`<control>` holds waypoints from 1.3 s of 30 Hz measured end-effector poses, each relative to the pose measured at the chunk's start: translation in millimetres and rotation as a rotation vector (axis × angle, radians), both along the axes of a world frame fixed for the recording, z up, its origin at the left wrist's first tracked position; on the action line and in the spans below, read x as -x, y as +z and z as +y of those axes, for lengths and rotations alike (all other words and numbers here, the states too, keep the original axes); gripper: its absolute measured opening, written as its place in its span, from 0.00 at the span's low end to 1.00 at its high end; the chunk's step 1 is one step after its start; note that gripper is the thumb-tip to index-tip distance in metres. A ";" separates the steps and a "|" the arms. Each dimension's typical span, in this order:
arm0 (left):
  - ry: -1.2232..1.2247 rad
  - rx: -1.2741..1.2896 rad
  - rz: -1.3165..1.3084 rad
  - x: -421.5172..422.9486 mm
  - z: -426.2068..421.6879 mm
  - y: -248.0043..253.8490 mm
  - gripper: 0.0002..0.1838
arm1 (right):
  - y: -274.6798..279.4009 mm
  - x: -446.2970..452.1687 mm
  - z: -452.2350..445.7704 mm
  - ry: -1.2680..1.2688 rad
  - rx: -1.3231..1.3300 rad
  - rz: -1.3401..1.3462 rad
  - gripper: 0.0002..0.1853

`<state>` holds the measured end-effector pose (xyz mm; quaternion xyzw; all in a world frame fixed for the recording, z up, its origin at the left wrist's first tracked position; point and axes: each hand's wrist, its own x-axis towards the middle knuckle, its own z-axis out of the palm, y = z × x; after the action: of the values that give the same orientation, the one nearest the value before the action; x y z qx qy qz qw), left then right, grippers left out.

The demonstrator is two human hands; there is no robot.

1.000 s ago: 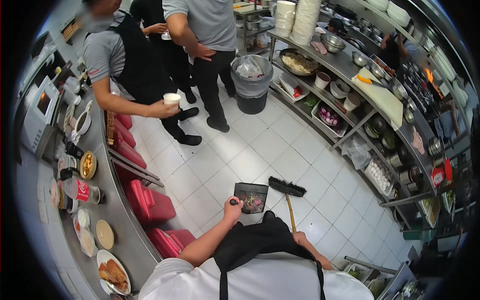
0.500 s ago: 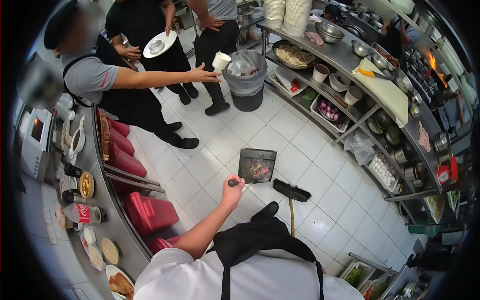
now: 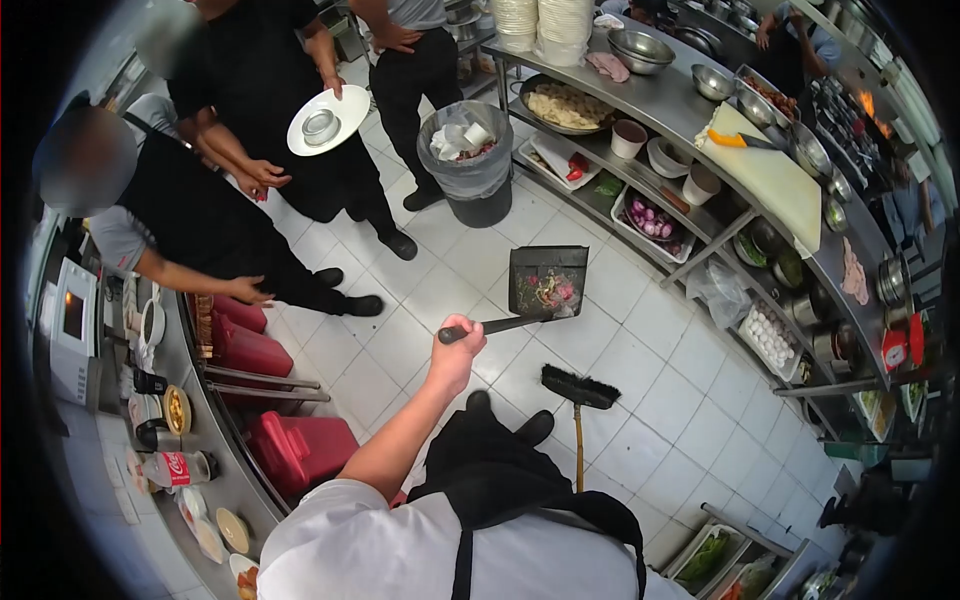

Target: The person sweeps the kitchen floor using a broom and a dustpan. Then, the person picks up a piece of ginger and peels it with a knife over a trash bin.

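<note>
My left hand [image 3: 456, 358] is closed around the end of a long black dustpan handle. The handle slants away to the right, to a black dustpan [image 3: 530, 268] with mixed food scraps and debris in it. Nearer my feet, a broom [image 3: 580, 386] with black bristles rests on the tiles. Its yellowish stick runs back toward my body, where the apron hides its end. My right hand is out of view. Ahead stands a grey bin [image 3: 478, 205] with a clear liner and white waste inside.
Co-workers in black aprons stand at the front left; one holds a white plate [image 3: 352, 118] with a small metal bowl. A steel counter with shelves [image 3: 740, 235] curves along the right. Red bins [image 3: 298, 448] sit under the left counter [image 3: 222, 440].
My left hand and the dustpan have moved forward, the handle now lying slantwise. The white cup by a co-worker's outstretched hand is gone from the air; white waste shows in the bin. That arm has lowered.
</note>
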<state>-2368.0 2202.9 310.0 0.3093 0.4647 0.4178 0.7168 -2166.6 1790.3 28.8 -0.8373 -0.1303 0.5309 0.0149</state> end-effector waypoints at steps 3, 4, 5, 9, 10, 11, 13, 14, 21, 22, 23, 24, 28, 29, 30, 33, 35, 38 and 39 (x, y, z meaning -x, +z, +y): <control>-0.080 -0.069 0.010 -15.1 5.4 -22.4 0.12 | 2.4 6.0 -0.6 -0.015 0.004 0.008 0.23; -0.097 -0.088 0.047 -19.9 2.9 -28.4 0.12 | 5.1 7.2 -1.9 -0.017 0.003 0.007 0.23; -0.110 -0.111 0.078 -25.1 -0.3 -33.8 0.12 | 6.7 7.2 0.3 -0.022 0.001 0.005 0.23; -0.143 -0.100 0.197 -33.5 -24.3 -26.0 0.12 | 8.1 10.2 -4.0 -0.017 -0.001 0.011 0.23; -0.148 -0.076 0.217 -31.0 -32.0 -27.5 0.12 | 7.2 10.9 -4.9 -0.012 -0.002 0.013 0.22; -0.155 -0.065 0.236 -24.1 -40.2 -35.4 0.12 | 5.5 12.0 -5.9 -0.005 0.000 0.017 0.22; -0.152 -0.001 0.291 -9.6 -55.0 -38.3 0.12 | 3.6 12.0 -6.8 0.009 -0.002 0.021 0.22; -0.148 0.032 0.319 -0.9 -63.4 -41.6 0.12 | 0.9 11.8 -7.2 0.018 -0.002 0.023 0.22; -0.091 0.100 0.370 58.0 -128.8 -74.2 0.12 | -9.3 20.6 -14.5 0.083 -0.019 0.019 0.21; -0.102 0.089 0.390 65.0 -136.9 -77.8 0.12 | -11.3 22.3 -16.1 0.091 -0.021 0.011 0.21; -0.088 0.063 0.411 72.3 -145.6 -81.5 0.13 | -13.7 25.2 -18.5 0.101 -0.025 0.006 0.21; -0.095 0.103 0.424 78.7 -150.7 -76.8 0.13 | -17.7 30.6 -22.0 0.108 -0.029 0.006 0.21; -0.084 0.017 0.473 118.4 -173.9 -93.8 0.13 | -49.2 48.7 -45.5 0.177 -0.044 -0.010 0.21; -0.076 0.032 0.471 129.6 -179.4 -93.0 0.14 | -63.9 50.6 -55.8 0.207 -0.048 -0.009 0.21; -0.065 0.048 0.467 140.3 -185.0 -92.9 0.14 | -83.3 51.2 -68.0 0.254 -0.049 -0.010 0.21; 0.011 0.024 0.448 168.5 -198.7 -98.0 0.13 | -144.0 54.7 -99.4 0.538 -0.102 -0.010 0.21; 0.051 0.003 0.469 183.9 -208.3 -107.0 0.13 | -157.6 53.3 -106.4 0.972 -0.184 -0.081 0.19; 0.108 -0.009 0.446 196.3 -212.3 -111.5 0.13 | -108.8 60.0 -105.5 1.091 -0.266 -0.079 0.19; 0.109 0.038 0.393 198.9 -210.6 -102.2 0.12 | -80.8 66.5 -92.6 1.040 -0.295 -0.061 0.19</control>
<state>-2566.9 1992.3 207.7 0.3456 0.6195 0.3787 0.5944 -2233.0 1697.7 -52.0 -0.6663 -0.6011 0.4197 -0.1364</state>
